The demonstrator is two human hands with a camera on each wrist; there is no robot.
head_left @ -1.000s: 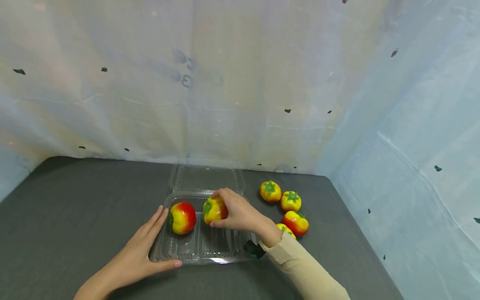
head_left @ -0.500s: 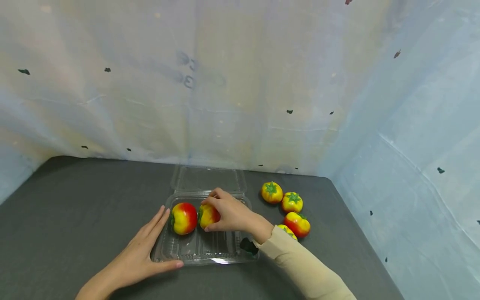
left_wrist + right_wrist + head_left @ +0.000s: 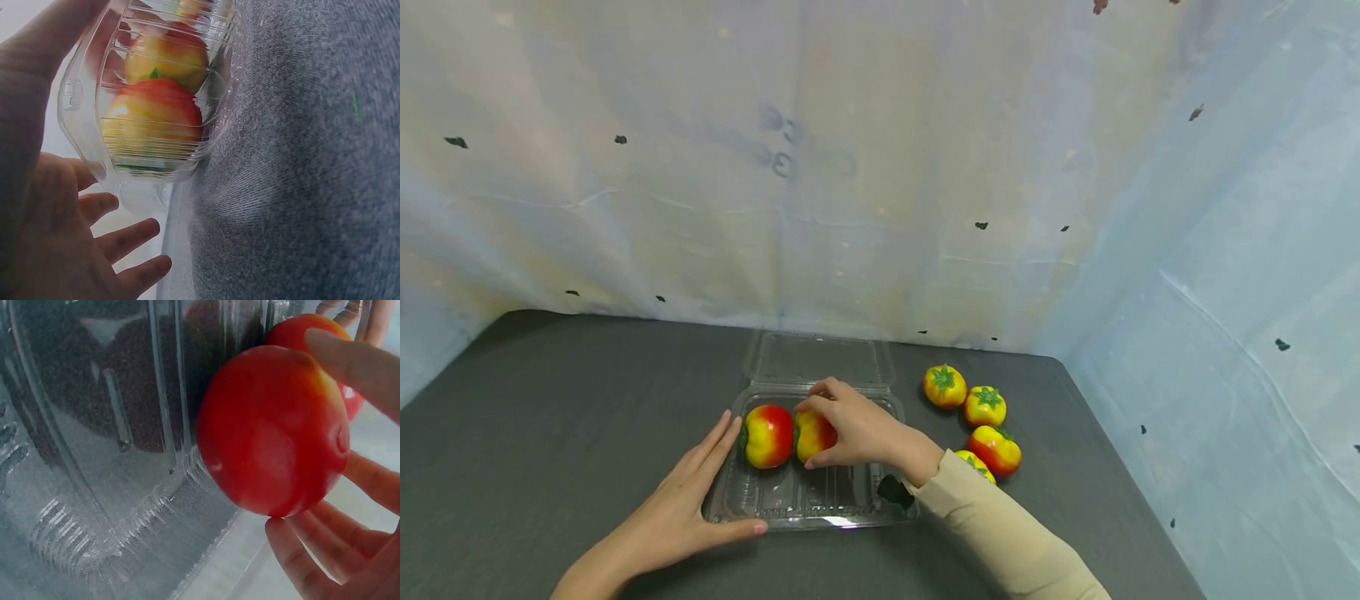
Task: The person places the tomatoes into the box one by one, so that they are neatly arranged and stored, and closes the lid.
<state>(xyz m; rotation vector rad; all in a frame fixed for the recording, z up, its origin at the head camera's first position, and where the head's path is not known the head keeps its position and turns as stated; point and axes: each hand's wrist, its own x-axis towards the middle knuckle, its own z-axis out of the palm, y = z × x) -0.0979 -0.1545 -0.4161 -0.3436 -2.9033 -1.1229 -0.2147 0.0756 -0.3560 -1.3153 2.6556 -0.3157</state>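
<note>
A clear plastic clamshell box (image 3: 767, 502) lies open on the dark table, its lid (image 3: 820, 358) folded back. One red-and-yellow fruit with a green leafy cap (image 3: 769, 437) sits on its side in the box's back left part. Right beside it is a second such fruit (image 3: 814, 435), which my right hand (image 3: 868, 429) grips between thumb and fingers; the right wrist view shows the round red end of this held fruit (image 3: 272, 434). My left hand (image 3: 677, 504) lies along the box's left side, fingers straight, thumb at the front edge.
Right of the box stand several more such fruits, among them a rear one (image 3: 944, 387) and one on its side (image 3: 994, 451); another is partly hidden by the right sleeve (image 3: 1000, 525). A pale sheet (image 3: 880, 208) rises behind the table (image 3: 550, 417).
My right hand has shifted left with the held fruit, bringing it up beside the first one. My left hand has stayed at the box's left side.
</note>
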